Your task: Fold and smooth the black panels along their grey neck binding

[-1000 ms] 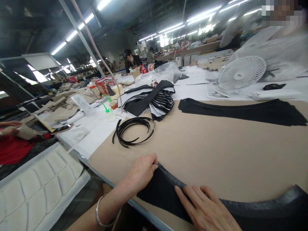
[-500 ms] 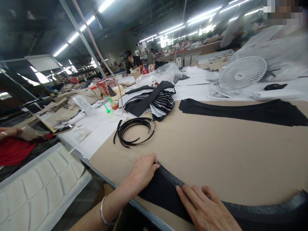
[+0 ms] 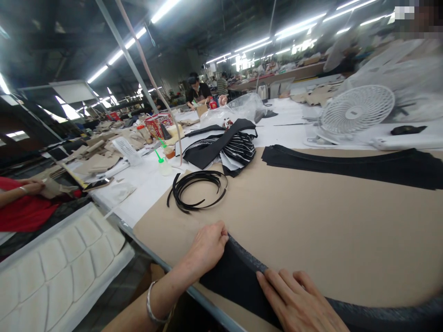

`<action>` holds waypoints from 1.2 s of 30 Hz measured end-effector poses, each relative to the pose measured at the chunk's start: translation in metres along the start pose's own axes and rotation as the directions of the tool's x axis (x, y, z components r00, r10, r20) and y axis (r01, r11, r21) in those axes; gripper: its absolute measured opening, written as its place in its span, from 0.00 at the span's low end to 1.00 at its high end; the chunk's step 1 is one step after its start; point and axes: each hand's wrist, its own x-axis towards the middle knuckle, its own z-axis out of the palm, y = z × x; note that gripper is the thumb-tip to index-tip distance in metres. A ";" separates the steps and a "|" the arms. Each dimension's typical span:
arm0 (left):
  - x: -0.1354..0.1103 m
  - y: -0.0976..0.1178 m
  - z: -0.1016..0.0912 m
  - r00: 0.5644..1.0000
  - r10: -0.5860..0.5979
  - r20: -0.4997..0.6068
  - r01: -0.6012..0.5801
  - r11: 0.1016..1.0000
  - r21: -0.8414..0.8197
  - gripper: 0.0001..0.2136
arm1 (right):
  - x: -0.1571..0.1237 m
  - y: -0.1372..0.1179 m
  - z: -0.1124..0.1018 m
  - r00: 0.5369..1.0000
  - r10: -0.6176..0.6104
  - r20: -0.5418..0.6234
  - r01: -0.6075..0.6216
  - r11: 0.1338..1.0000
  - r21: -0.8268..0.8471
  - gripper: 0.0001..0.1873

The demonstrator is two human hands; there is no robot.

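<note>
A long curved black fabric piece point(image 3: 242, 281) lies along the front edge of the table, with a speckled grey band on its far edge. My left hand point(image 3: 209, 244) pinches the left end of this piece between thumb and fingers. Flat on the fabric, farther right, rests my right hand point(image 3: 297, 297), its fingers stretched over the grey band. Just beyond my left hand, a loose coil of thin black strips point(image 3: 197, 191) lies on the brown board point(image 3: 328, 221). The right end of the fabric piece runs out of view.
Behind are stacked black curved pieces point(image 3: 349, 166), a heap of black fabric pieces point(image 3: 221, 147), a white fan point(image 3: 358, 110) and a green-tipped bottle point(image 3: 164, 165). At left, a co-worker's hand point(image 3: 32, 188) is near a padded cream panel point(image 3: 58, 263).
The view has shifted slightly, so the surroundings sit a little farther right and lower. Both hands keep nearly the same places on the black fabric piece.
</note>
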 end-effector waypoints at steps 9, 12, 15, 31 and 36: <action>0.004 -0.001 0.001 1.000 0.016 -0.021 -0.016 1.000 0.000 0.05 | 0.002 0.000 0.001 1.000 0.013 -0.014 -0.013 1.000 0.015 0.23; 0.002 -0.001 -0.001 1.000 0.018 -0.020 -0.018 1.000 -0.011 0.05 | 0.000 0.000 0.000 0.999 0.018 -0.026 -0.018 1.000 0.016 0.24; -0.001 -0.001 -0.003 1.000 0.013 -0.019 -0.013 1.000 -0.018 0.05 | 0.003 0.000 0.000 1.000 0.025 0.003 -0.025 0.999 0.026 0.23; 0.003 -0.010 -0.003 0.998 0.018 -0.055 -0.022 0.996 -0.082 0.11 | 0.100 -0.030 0.034 0.829 0.362 0.427 -0.428 0.901 0.068 0.10; 0.003 -0.014 0.000 0.998 0.020 -0.061 -0.027 0.993 -0.112 0.11 | 0.110 -0.025 0.031 0.769 0.384 0.511 -0.482 0.873 0.070 0.11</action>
